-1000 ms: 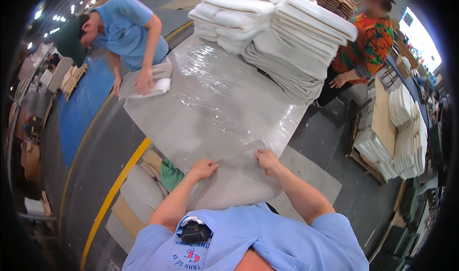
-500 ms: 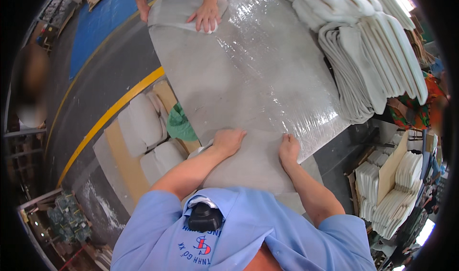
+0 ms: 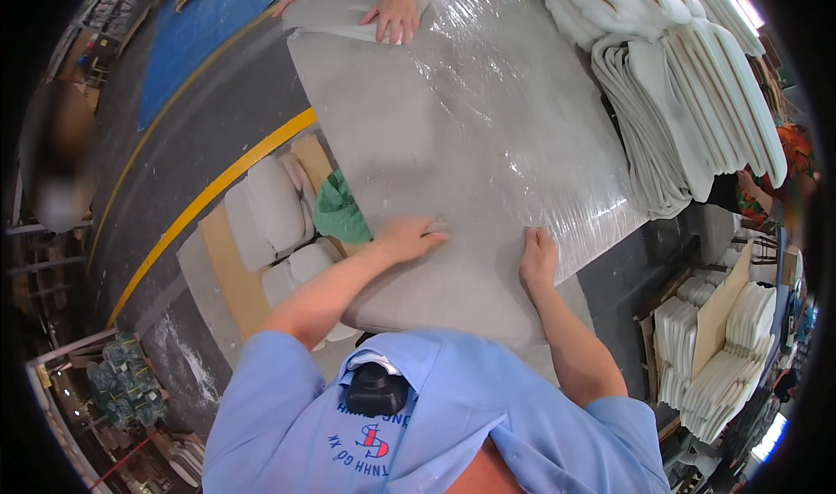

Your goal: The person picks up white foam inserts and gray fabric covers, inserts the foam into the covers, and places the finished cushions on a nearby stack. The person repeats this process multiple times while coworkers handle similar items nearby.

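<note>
A grey fabric-covered cushion (image 3: 453,289) lies at the near end of the table, up against my body. My left hand (image 3: 411,238) is closed at its far left corner, with thumb and forefinger pinching the fabric edge. At the far right corner my right hand (image 3: 539,252) grips the edge, thumb on top and fingers curled. Whatever is under the cushion is hidden. Across the table a co-worker's hand (image 3: 394,15) presses flat on another grey cushion (image 3: 335,10).
The table (image 3: 496,119) is covered in grey cloth and shiny clear film. Stacked grey cushions (image 3: 649,137) stand along its right side. On the left are a green plastic bag (image 3: 340,211), more cushions (image 3: 261,211) and a yellow floor line (image 3: 209,202). White pads (image 3: 718,355) fill the lower right.
My left hand has shifted slightly left along the cushion's edge, and the cushion's left side spreads wider. The co-worker's cushion looks flatter, its front edge straighter. The whole view has shifted a little.
</note>
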`<state>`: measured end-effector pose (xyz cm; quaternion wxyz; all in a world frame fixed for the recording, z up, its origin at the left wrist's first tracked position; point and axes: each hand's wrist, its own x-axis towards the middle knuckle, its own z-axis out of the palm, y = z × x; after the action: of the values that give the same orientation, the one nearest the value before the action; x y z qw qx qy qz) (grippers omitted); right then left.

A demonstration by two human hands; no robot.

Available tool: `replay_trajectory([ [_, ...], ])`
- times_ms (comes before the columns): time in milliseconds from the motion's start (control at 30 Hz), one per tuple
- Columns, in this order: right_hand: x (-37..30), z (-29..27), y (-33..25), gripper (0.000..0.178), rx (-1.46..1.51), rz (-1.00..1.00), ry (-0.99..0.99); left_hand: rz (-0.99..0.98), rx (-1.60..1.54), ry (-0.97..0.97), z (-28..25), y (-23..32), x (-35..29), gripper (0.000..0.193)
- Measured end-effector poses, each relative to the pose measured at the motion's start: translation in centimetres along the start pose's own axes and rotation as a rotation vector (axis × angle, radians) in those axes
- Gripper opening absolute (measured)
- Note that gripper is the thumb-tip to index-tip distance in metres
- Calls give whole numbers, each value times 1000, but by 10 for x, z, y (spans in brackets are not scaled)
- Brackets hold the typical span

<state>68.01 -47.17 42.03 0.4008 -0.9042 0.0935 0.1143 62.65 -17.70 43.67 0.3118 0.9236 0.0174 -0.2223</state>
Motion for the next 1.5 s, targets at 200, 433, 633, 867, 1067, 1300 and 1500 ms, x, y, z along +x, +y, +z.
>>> replay_trajectory([
  [200, -5, 3, 3, 35, 8, 29, 37, 1, 119, 48, -1, -5, -24, 41],
  [433, -10, 7, -1, 34, -124, 41, 14, 89, 150, 265, 19, -18, -20, 40],
  [633, -5, 11, 10, 33, -223, -28, 33, 79, 136, 192, 17, -20, -5, 37],
  [867, -6, -57, -17, 38, 135, 53, -223, 221, 74, 325, -26, -23, -33, 28],
  [1067, -72, -159, 2, 52, 130, 115, -549, 18, -377, 3, -60, -31, -141, 29],
  [1300, -102, -121, 11, 58, 6, -27, -782, 11, -628, 103, -18, -39, -167, 33],
  [1500, -60, -88, 27, 57, -38, 0, -699, -134, -811, 10, -9, -61, -138, 35],
])
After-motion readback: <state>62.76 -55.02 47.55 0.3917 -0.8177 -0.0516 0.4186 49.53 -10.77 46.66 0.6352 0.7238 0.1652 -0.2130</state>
